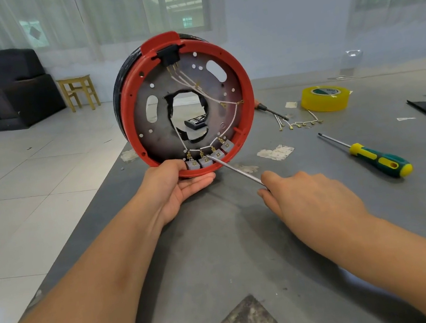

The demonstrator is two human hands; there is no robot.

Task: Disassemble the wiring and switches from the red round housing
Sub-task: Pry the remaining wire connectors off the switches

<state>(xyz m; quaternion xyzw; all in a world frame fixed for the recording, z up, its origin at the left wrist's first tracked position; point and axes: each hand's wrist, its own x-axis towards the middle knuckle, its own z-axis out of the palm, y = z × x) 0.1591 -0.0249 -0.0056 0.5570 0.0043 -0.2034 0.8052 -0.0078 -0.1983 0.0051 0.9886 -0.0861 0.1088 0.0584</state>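
A: What could go wrong from here?

B: Your right hand (312,196) is wrapped round a screwdriver handle, hidden inside that grip, with the screwdriver shaft (235,170) running up and away to the grey switches (207,158). The tip sits at the second switch from the left. If you lever hard it may skid off the terminal and jab your left hand (179,182), which lies just beside the tip. It could also tear a white wire (231,123) instead of freeing its connector.

A: And the housing?

B: Your left hand cups the bottom rim of the red round housing (128,113), thumb over the edge, fingers underneath, holding it upright on its edge at the table (231,241). That is a light hold; a sideways push from the tool could roll or tip the housing.

A: Where is the work relative to my grips?

B: The four switches sit in a row directly above your left fingers, ahead and left of your right grip. The wiring fans upward from there to the black connector block (169,56) at the top of the rim.
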